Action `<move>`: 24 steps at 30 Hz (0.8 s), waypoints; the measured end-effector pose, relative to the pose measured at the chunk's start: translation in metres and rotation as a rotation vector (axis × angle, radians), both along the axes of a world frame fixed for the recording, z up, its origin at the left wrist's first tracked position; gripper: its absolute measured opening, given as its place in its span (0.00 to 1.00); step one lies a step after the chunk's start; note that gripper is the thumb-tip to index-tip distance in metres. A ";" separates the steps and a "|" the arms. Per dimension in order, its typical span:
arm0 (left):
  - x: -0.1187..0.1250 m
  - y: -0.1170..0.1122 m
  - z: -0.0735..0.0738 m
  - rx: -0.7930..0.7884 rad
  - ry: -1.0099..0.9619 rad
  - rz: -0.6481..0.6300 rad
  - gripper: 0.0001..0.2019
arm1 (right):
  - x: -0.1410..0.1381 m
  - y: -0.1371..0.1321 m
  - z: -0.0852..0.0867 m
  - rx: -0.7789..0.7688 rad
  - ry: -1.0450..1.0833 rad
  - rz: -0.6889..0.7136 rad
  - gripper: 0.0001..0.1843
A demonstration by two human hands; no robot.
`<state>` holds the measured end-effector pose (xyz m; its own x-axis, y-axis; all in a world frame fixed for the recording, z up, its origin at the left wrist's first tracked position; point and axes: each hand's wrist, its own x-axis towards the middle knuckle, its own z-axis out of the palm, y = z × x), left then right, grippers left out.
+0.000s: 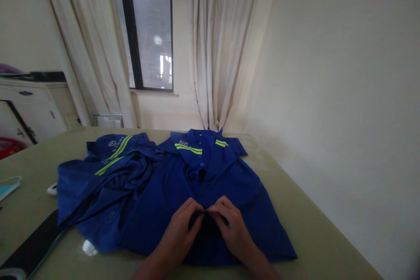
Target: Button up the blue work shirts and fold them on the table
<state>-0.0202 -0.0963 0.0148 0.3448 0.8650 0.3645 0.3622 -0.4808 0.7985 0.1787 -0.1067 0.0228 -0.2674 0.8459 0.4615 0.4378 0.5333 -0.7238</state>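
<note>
Blue shirt (252,201) lay spread on the bench (315,227), collar toward the window (152,30). Left hand (181,226) and right hand (233,227) pinched its front opening, fingertips nearly meeting. Second blue garment (98,197) lay crumpled alongside, left.

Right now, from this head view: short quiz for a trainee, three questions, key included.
1. What do the left hand and right hand both pinch?
2. Fill in: the bunched blue garment lies to the ___ of the spread blue shirt, as seen in the picture.
3. What colour are the chest stripes on the spread blue shirt? A) red B) yellow-green C) white

Key:
1. The front of the spread blue shirt
2. left
3. B
</note>
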 end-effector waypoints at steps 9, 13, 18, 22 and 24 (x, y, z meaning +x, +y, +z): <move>-0.003 0.007 -0.001 -0.014 -0.003 -0.044 0.07 | 0.002 0.002 -0.004 0.035 -0.048 -0.050 0.08; -0.001 0.005 -0.002 0.032 0.022 -0.036 0.10 | 0.001 0.002 -0.006 0.049 -0.049 -0.042 0.07; -0.001 0.002 -0.001 0.043 0.037 -0.069 0.10 | -0.002 0.006 -0.013 0.084 -0.070 -0.083 0.10; 0.000 0.003 -0.004 0.044 0.034 -0.061 0.09 | -0.004 0.009 -0.017 0.109 -0.068 -0.064 0.10; 0.001 0.004 -0.005 0.053 0.022 -0.041 0.09 | -0.002 0.010 -0.017 0.119 -0.066 -0.040 0.10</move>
<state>-0.0190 -0.0920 0.0094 0.3881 0.8294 0.4019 0.3580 -0.5375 0.7635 0.1769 -0.0968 0.0054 -0.2674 0.7966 0.5421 0.5049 0.5950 -0.6253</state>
